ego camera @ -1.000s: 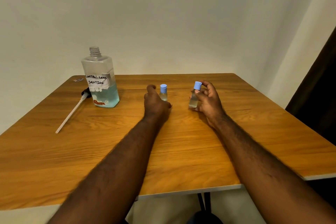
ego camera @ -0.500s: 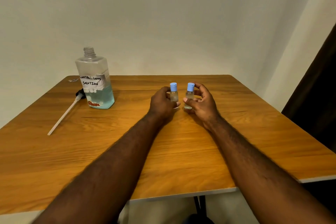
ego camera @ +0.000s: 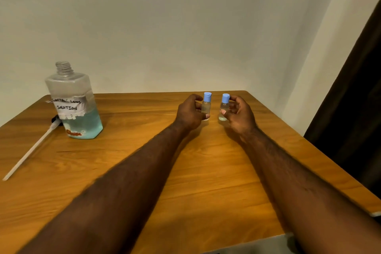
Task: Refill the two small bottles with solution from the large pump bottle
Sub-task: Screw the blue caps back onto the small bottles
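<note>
1. Head view: left hand (ego camera: 190, 112) grips the left small bottle (ego camera: 206, 105), fingers curled round it. Right hand (ego camera: 239, 113) likewise grips the right small bottle (ego camera: 224, 107). Both are capped, upright, side by side, not touching.
2. Head view: large bottle (ego camera: 74, 105) stands uncapped far left on the table (ego camera: 206, 171), its pump (ego camera: 31, 150) lying beside it.

We see two small clear bottles w/ blue caps on, upright and side by side at the far centre of the wooden table (ego camera: 206, 181): the left small bottle (ego camera: 206, 106) held in the left hand (ego camera: 189, 113), the right small bottle (ego camera: 224, 109) in the right hand (ego camera: 240, 116). At far left the large bottle (ego camera: 72, 88) stands upright, neck uncapped, under half full of blue solution, label handwritten "Contact Lens Solution". Its pump (ego camera: 31, 151), w/ long white tube, lies flat just beside it.
</note>
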